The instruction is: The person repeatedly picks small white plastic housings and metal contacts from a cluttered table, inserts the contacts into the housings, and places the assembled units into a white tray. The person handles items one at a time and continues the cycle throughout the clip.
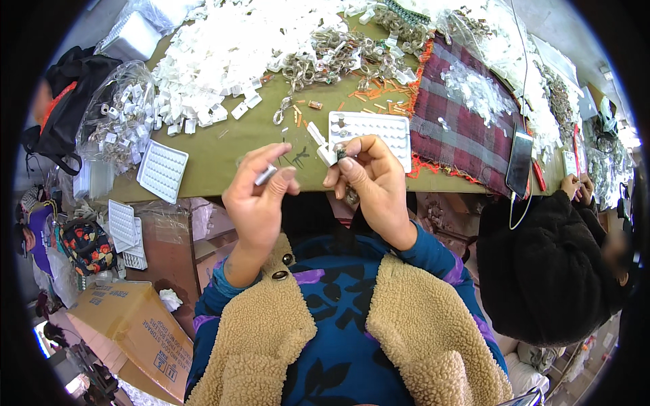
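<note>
Over the near edge of the table (223, 162), my left hand (252, 203) holds a small white plastic piece (266, 174) between thumb and fingers. To its right, my right hand (380, 186) pinches a small dark and silvery part (340, 153); its exact kind is too small to tell. Something round and brownish shows below the right fingers, partly hidden. White rectangular plastic pieces (316, 133) lie just beyond, between the two hands. Behind my right hand is a white tray (399, 122) with rows of small hollows. Thin dark strips (298, 157) lie near the left fingertips.
White plastic housings (210, 54) heap at the back left, beside coiled cables (318, 61) and small orange pieces (382, 107). A plaid cloth (433, 115), a phone (520, 162) and a co-worker's dark sleeve (548, 237) are at right. A cardboard box (145, 328) stands lower left.
</note>
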Available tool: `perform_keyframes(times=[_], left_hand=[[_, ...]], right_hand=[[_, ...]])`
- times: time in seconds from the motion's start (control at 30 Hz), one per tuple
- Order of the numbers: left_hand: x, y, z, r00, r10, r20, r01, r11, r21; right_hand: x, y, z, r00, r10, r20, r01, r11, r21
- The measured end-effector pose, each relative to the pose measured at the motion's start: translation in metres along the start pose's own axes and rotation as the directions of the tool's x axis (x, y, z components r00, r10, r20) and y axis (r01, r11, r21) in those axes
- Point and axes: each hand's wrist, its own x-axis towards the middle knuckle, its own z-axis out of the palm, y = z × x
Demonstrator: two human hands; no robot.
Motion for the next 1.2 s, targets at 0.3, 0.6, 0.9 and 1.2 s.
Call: perform_keyframes(times=[0.3, 0.6, 0.9, 1.2], left_hand=[[0.0, -0.009, -0.01, 0.829, -0.44, 0.346, 0.559, 0.672, -0.486], [-0.009, -0.018, -0.009, 0.927, -0.294, 0.233, 0.367, 0.839, -0.403], [-0.013, -0.02, -0.014, 0.886, -0.376, 0.271, 0.463, 0.744, -0.482], [-0.015, -0.026, -0.01, 0.881, -0.409, 0.238, 0.471, 0.71, -0.523]], right_hand=[[-0.006, 0.005, 0.011, 0.951, -0.216, 0.222, 0.289, 0.877, -0.383], [-0.004, -0.007, 0.019, 0.98, 0.2, -0.018, -0.201, 0.978, -0.049], [-0.006, -0.004, 0.017, 0.996, 0.082, 0.024, -0.069, 0.933, -0.353], [-0.008, 0.013, 0.017, 0.857, -0.434, 0.278, 0.48, 0.477, -0.736]])
